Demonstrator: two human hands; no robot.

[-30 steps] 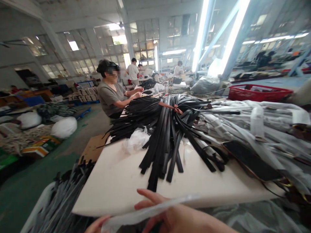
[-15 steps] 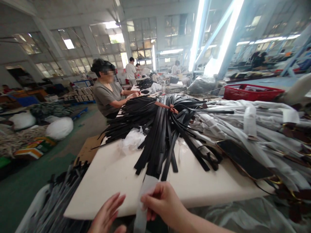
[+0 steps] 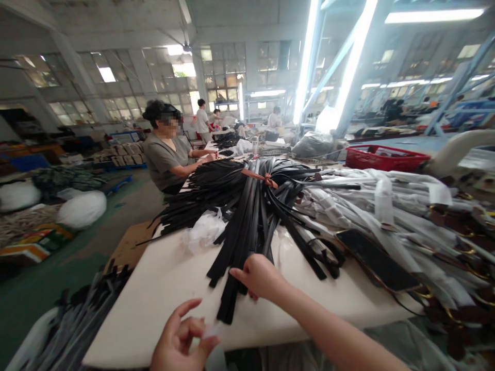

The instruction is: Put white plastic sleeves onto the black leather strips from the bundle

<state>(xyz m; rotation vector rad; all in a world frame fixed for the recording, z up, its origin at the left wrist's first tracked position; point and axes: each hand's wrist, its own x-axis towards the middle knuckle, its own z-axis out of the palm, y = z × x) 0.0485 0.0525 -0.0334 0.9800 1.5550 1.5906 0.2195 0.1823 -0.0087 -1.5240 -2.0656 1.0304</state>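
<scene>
My left hand (image 3: 180,342) is at the near edge of the white table (image 3: 162,293), pinching a small piece of clear plastic wrap (image 3: 211,330) between thumb and fingers. My right hand (image 3: 258,275) reaches forward over the table and touches the near ends of a bundle of black straps (image 3: 247,216). I cannot tell whether its fingers grip a strap. The bundle fans out from a brown tie (image 3: 263,178) further back.
Plastic-wrapped straps (image 3: 390,206) pile up on the right, with a black phone (image 3: 377,260) lying on them. A red basket (image 3: 386,157) stands behind. A co-worker (image 3: 166,149) sits at the table's far left. More wrapped straps (image 3: 73,324) lie below the table's left edge.
My right hand let go of the long clear wrap and moved forward onto the black straps. My left hand now pinches a piece of wrap. The view shifted slightly.
</scene>
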